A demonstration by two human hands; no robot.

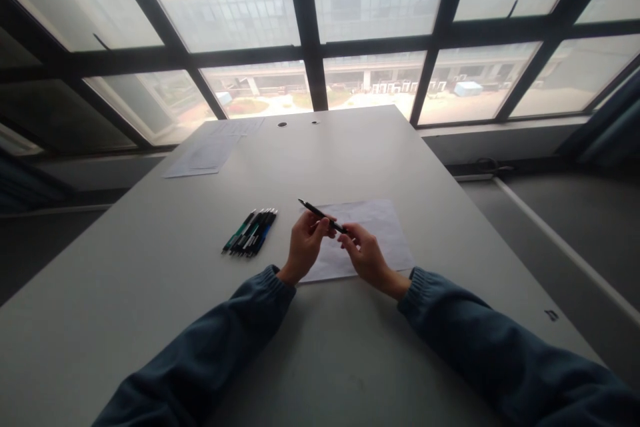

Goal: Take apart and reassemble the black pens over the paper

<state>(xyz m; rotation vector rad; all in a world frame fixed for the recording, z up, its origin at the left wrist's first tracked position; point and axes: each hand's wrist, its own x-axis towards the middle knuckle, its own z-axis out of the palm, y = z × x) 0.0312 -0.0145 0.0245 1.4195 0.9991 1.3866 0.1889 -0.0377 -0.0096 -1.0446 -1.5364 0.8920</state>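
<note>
A dark pen (313, 208) is held slantwise above a sheet of white paper (385, 237), its silvery end pointing up and to the left. My left hand (306, 243) is closed around the middle of the pen, thumb on top. At the pen's lower right end, the fingers of my right hand (364, 252) pinch it. Left of my hands, several pens (250, 233) lie side by side on the table, mostly black with some green and blue parts.
The long white table (340, 160) reaches toward large dark-framed windows. Printed sheets (205, 153) lie at its far left edge. Two round holes (283, 125) sit near the far end. A small dark mark (551, 315) shows near the right edge.
</note>
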